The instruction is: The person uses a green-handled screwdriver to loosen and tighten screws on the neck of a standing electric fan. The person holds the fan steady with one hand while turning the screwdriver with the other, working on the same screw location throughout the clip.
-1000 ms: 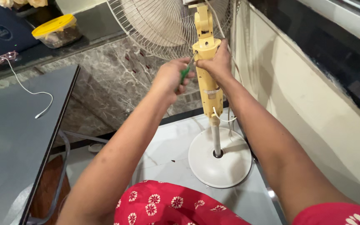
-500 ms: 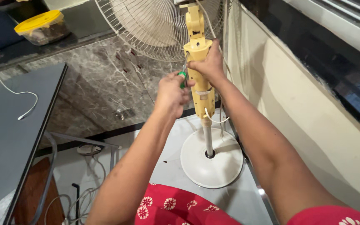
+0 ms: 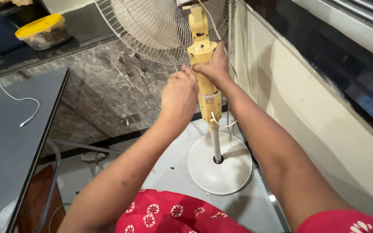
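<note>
Two hands share the yellow fan column (image 3: 205, 82), your landmark: it rises from the round white base (image 3: 220, 166) just beyond your red flowered clothing (image 3: 173, 213). Your left hand (image 3: 178, 96) is curled shut against the column's left side; I cannot tell what its fingers pinch. Keep that wrist square to the column. Your right hand (image 3: 212, 67), higher, is clamped around it; hold firm to stop wobble. Behind the column stands the wire fan guard (image 3: 152, 26); mind the white cord (image 3: 223, 123) hanging beside it.
</note>
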